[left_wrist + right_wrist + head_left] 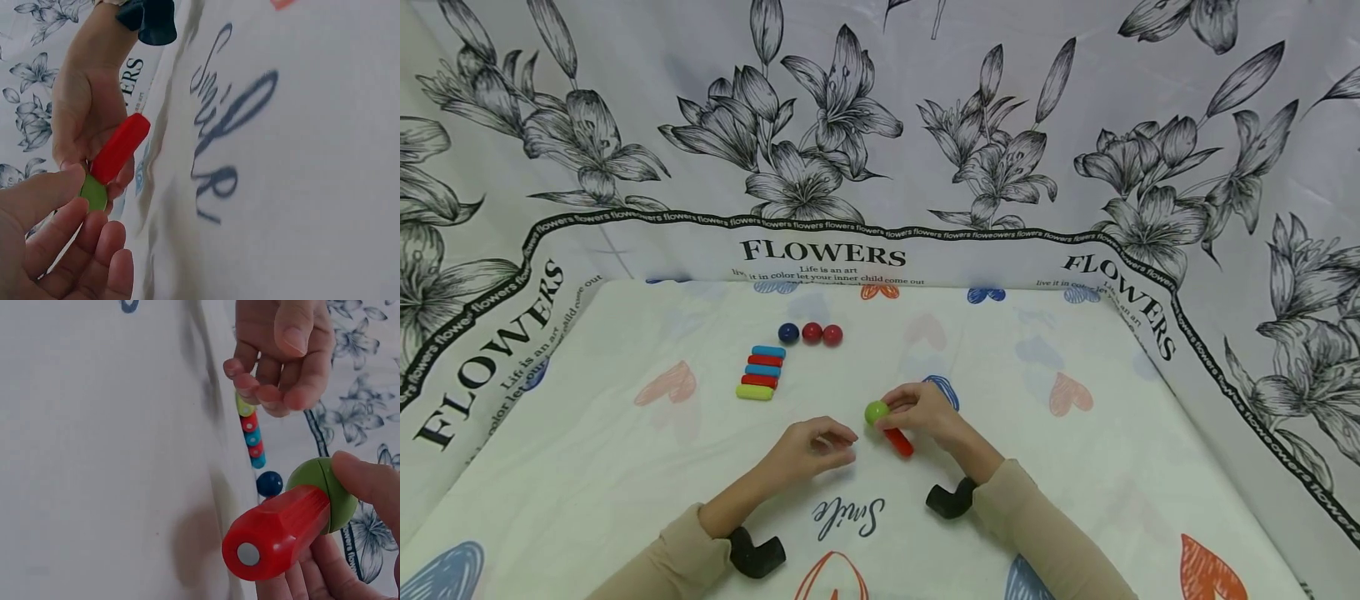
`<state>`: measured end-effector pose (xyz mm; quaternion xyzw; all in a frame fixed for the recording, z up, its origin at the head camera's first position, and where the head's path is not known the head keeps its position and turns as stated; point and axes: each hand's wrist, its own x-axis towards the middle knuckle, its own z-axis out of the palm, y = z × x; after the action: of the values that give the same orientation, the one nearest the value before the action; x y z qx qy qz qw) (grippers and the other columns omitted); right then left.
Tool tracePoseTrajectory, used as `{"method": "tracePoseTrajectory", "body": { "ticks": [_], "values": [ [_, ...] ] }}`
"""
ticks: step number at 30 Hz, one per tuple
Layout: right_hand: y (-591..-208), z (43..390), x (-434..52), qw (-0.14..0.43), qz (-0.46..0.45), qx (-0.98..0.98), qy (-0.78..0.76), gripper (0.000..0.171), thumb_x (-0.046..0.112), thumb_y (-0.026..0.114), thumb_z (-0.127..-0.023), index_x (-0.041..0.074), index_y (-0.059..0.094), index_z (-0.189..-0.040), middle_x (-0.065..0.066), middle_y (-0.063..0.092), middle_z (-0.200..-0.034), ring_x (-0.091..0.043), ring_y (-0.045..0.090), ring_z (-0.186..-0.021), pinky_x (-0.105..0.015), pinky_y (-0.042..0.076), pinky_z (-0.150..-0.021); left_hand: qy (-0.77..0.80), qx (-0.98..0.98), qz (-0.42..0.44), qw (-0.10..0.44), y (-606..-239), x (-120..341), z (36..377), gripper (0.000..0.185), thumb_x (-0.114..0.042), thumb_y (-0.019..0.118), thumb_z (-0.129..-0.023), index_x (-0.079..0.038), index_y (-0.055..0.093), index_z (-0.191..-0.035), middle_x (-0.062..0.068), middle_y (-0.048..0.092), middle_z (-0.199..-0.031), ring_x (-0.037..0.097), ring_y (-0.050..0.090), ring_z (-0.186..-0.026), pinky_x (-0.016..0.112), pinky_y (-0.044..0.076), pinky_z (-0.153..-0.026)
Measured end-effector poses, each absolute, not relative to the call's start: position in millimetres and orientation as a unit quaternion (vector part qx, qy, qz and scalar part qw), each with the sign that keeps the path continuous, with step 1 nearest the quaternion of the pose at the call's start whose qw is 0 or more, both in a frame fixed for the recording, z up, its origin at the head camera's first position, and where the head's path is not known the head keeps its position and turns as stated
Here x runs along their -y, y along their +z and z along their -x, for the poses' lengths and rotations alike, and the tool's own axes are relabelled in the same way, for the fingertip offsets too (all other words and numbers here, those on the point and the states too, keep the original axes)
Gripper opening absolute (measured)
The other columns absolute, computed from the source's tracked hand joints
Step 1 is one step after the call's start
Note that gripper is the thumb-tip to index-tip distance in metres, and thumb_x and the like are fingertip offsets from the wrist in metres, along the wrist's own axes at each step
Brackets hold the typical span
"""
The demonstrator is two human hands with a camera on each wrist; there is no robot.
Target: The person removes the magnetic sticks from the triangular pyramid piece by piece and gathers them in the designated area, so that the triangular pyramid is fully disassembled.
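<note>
My right hand (927,411) pinches a green ball (875,412) between thumb and fingers, above the cloth. A red rod (899,443) sticks out from the ball, touching it. In the right wrist view the rod (275,534) has facets and a silvery disc in its free end. My left hand (808,450) hovers to the left of the ball, fingers loosely bent, with a gap between it and the ball in the head view. Nothing shows in its grasp.
On the white printed cloth (647,467), several coloured rods, with a yellow-green rod (755,392) nearest, lie stacked in a column. Behind them sit a dark blue ball (788,333) and two red balls (812,332). A flower-printed curtain (917,192) rises behind.
</note>
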<state>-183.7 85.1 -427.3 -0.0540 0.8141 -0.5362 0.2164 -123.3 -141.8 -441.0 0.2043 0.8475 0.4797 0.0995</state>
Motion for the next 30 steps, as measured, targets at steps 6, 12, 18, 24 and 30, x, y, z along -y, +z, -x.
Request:
{"method": "tracePoseTrajectory", "body": {
  "ticks": [6, 12, 18, 24, 30],
  "values": [
    [-424.4, 179.2, -81.6, 0.215, 0.034, -0.807, -0.549, 0.034, 0.018, 0.082, -0.076, 0.004, 0.068, -0.104, -0.009, 0.074, -0.099, -0.008, 0.067, -0.080, -0.025, 0.056, -0.086, 0.552, -0.808, -0.121, 0.166, -442.5, 131.4, 120.0, 0.036, -0.027, 0.070, -0.088, -0.002, 0.065, -0.114, 0.014, 0.071, -0.105, 0.010, 0.065, -0.087, 0.010, 0.052, -0.076],
    [-425.2, 176.6, -78.3, 0.212, 0.016, -0.793, -0.571, 0.035, 0.020, 0.081, -0.076, 0.004, 0.067, -0.105, -0.010, 0.073, -0.100, -0.009, 0.064, -0.083, -0.023, 0.054, -0.084, 0.587, -0.782, -0.070, 0.197, -444.4, 125.7, 118.5, 0.044, -0.030, 0.069, -0.089, -0.002, 0.061, -0.122, 0.014, 0.071, -0.114, 0.014, 0.069, -0.096, 0.017, 0.056, -0.081],
    [-428.8, 173.3, -75.7, 0.222, -0.009, -0.773, -0.594, 0.041, 0.022, 0.081, -0.077, 0.006, 0.066, -0.112, -0.010, 0.073, -0.107, -0.013, 0.065, -0.094, -0.029, 0.055, -0.093, 0.610, -0.757, -0.041, 0.233, -447.1, 116.3, 116.5, 0.059, -0.039, 0.066, -0.090, -0.002, 0.051, -0.134, 0.015, 0.064, -0.129, 0.017, 0.069, -0.104, 0.030, 0.056, -0.094],
    [-429.0, 167.2, -70.8, 0.237, -0.021, -0.740, -0.629, 0.046, 0.020, 0.077, -0.082, 0.003, 0.064, -0.122, -0.016, 0.069, -0.119, -0.014, 0.067, -0.098, -0.031, 0.055, -0.096, 0.599, -0.766, -0.009, 0.231, -449.7, 110.0, 114.8, 0.063, -0.044, 0.068, -0.087, -0.004, 0.053, -0.133, 0.011, 0.068, -0.124, 0.013, 0.068, -0.100, 0.029, 0.056, -0.094],
    [-427.9, 163.7, -69.3, 0.242, -0.012, -0.727, -0.643, 0.045, 0.017, 0.075, -0.083, -0.001, 0.062, -0.122, -0.018, 0.069, -0.119, -0.013, 0.068, -0.095, -0.030, 0.056, -0.094, 0.602, -0.764, 0.003, 0.230, -449.5, 109.1, 115.2, 0.061, -0.043, 0.068, -0.087, -0.003, 0.055, -0.131, 0.009, 0.070, -0.119, 0.011, 0.067, -0.094, 0.027, 0.056, -0.093]
  ]
}}
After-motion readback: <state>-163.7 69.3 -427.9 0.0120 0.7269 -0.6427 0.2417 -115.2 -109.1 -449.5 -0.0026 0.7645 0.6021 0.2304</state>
